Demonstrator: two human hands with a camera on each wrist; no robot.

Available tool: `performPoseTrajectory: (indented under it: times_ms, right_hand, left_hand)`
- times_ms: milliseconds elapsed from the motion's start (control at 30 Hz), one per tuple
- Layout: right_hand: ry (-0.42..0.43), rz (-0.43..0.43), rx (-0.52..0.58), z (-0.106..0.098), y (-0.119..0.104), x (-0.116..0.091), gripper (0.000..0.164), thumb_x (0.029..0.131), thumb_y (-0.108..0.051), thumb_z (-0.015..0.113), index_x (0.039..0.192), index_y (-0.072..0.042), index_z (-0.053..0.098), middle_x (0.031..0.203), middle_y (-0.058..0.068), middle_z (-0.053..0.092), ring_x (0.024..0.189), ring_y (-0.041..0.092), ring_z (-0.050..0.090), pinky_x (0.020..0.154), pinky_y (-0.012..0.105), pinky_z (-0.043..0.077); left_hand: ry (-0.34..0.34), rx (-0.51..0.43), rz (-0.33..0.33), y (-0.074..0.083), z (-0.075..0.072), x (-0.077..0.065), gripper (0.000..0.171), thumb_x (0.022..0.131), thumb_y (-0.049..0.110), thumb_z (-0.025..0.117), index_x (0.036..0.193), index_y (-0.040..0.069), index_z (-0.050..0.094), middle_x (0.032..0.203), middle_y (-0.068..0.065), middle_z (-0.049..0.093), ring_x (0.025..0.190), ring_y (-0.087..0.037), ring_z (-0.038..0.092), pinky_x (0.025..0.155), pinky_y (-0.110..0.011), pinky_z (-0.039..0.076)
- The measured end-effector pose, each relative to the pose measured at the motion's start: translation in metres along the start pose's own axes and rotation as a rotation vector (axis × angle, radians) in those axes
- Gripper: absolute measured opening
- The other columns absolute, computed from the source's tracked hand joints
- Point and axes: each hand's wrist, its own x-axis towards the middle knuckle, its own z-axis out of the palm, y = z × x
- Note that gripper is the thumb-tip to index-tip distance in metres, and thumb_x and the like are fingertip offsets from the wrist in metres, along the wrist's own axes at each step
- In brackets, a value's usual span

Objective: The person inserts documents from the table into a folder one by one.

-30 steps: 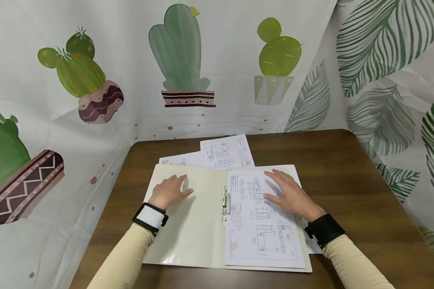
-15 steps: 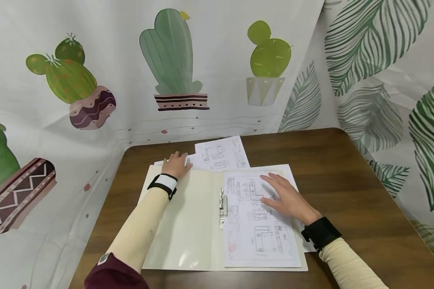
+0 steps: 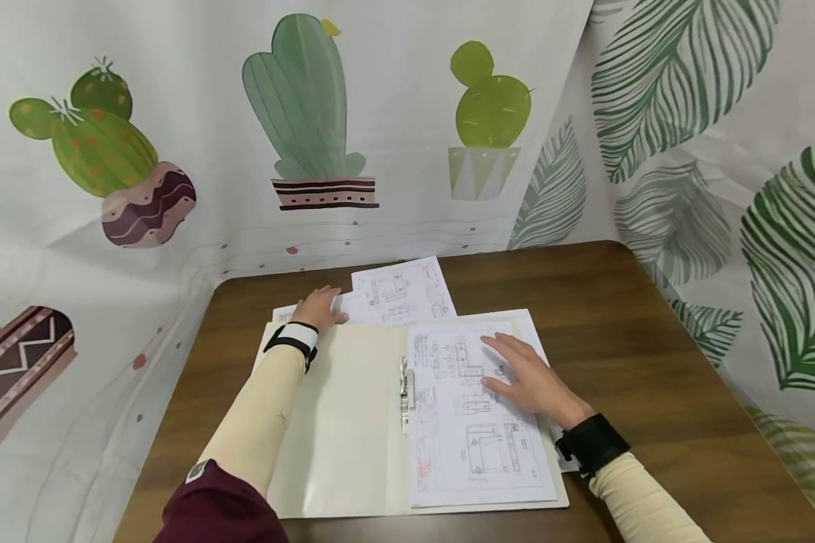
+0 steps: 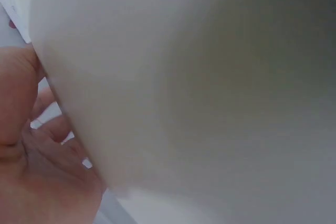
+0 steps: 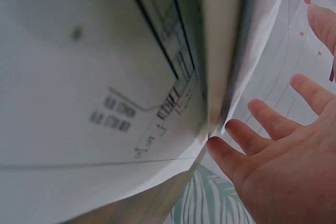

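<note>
Hands [image 3: 318,309] [image 3: 533,382] apart at cream folder [image 3: 349,418]

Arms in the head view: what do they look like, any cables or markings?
A person's: the left hand and right hand are bare, with cream sleeves. The left wristband is black with a white panel; the right wristband looks all black. On the left, a maroon outer sleeve bears a small tag, and a dark mark shows on the cream. No cables visible.

Head view bright; glare on folder [image 3: 339,422]; 2 wrist views dimmer, blurred.
</note>
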Motion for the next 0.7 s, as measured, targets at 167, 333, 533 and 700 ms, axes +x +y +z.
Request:
performPoseTrajectory:
  times_ms: [167, 333, 533, 700]
  right_hand:
    - [0.01, 0.0, -0.009, 0.003, -0.002, 0.0, 0.072, 0.092, -0.031, 0.079, 0.154, -0.013, 0.047, 0.158, 0.022, 0.04, 0.145, 0.045, 0.036, 0.111, 0.063, 0.035]
    - [0.016, 0.018, -0.008, 0.004, -0.003, 0.0, 0.072, 0.091, -0.03, 0.08, 0.154, -0.014, 0.047, 0.158, 0.022, 0.04, 0.146, 0.043, 0.036, 0.112, 0.063, 0.034]
    - [0.024, 0.025, -0.005, 0.007, -0.001, -0.002, 0.071, 0.092, -0.028, 0.079, 0.153, -0.013, 0.048, 0.157, 0.022, 0.041, 0.145, 0.043, 0.037, 0.112, 0.063, 0.035]
    - [0.021, 0.025, -0.01, 0.01, -0.001, -0.003, 0.07, 0.092, -0.027, 0.079, 0.153, -0.013, 0.048, 0.156, 0.022, 0.043, 0.144, 0.043, 0.039, 0.112, 0.062, 0.035]
  left_hand:
    - [-0.027, -0.009, 0.02, -0.002, 0.001, 0.005, 0.073, 0.097, 0.024, 0.072, 0.158, 0.001, 0.037, 0.163, -0.025, 0.031, 0.151, -0.049, 0.022, 0.115, -0.073, 0.019]
    - [0.005, -0.011, 0.051, -0.002, 0.0, 0.009, 0.074, 0.096, 0.022, 0.075, 0.157, 0.002, 0.039, 0.159, -0.024, 0.038, 0.147, -0.047, 0.032, 0.113, -0.072, 0.024]
    - [0.068, -0.03, 0.093, -0.003, 0.001, 0.011, 0.07, 0.092, 0.018, 0.079, 0.153, 0.004, 0.047, 0.153, -0.022, 0.048, 0.14, -0.045, 0.045, 0.109, -0.063, 0.038]
    - [0.131, -0.024, 0.113, -0.009, 0.011, 0.014, 0.066, 0.088, 0.013, 0.082, 0.147, 0.005, 0.054, 0.144, -0.025, 0.056, 0.13, -0.047, 0.053, 0.102, -0.062, 0.045]
